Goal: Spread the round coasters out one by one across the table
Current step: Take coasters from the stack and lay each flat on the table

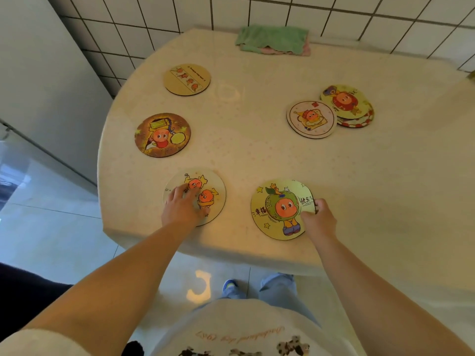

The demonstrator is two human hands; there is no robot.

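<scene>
Cream table (257, 155) holds seven coasters (162, 135), one green cloth (272, 39).

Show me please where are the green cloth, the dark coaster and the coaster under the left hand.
green cloth (272, 38), head view, on the middle of its top fold.
dark coaster (162, 135), head view, on the orange figure at its centre.
coaster under the left hand (208, 195), head view, on its uncovered right part.

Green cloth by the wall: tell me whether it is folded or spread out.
Folded. The green cloth lies bunched in a compact heap at the table's far edge, with a pink layer showing underneath.
</scene>
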